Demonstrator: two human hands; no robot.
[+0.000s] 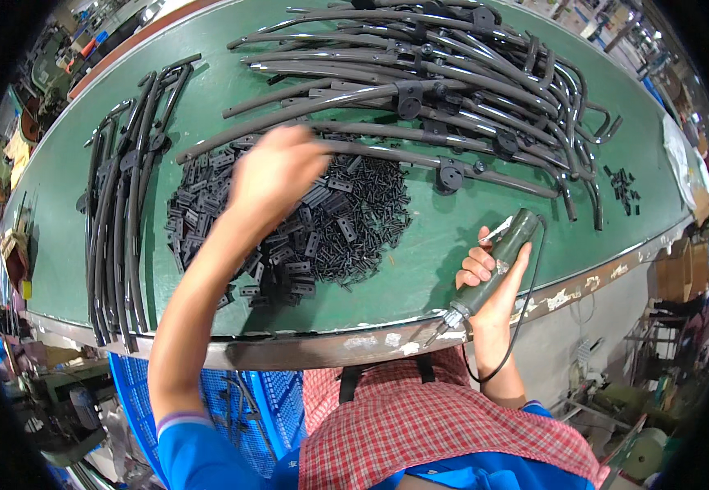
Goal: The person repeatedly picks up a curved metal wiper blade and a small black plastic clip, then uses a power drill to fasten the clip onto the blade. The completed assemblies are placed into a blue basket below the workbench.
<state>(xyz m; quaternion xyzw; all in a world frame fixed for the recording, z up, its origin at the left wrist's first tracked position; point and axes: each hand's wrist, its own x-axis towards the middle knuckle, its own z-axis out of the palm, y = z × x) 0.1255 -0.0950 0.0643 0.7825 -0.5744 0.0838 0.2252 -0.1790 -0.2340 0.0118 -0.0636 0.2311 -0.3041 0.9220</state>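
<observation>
My right hand [485, 273], at the table's front edge, is wrapped round a dark green electric screwdriver [501, 260]. Its bit points down and left toward my body, and a black cord loops from its back end. Blurred by motion, my left hand [281, 167] is over the far side of a heap of small black plates and screws [322, 224]. It is at the left end of a dark bent metal tube [501, 178] with a round black fitting [450, 175]; whether its fingers grip the tube is not clear.
Many bent tubes [485, 65] are piled across the back of the green table [420, 253]. Another bundle of tubes [118, 212] lies at left. Small black pieces [622, 192] are scattered at right. Below the table edge stands a blue plastic crate [285, 408].
</observation>
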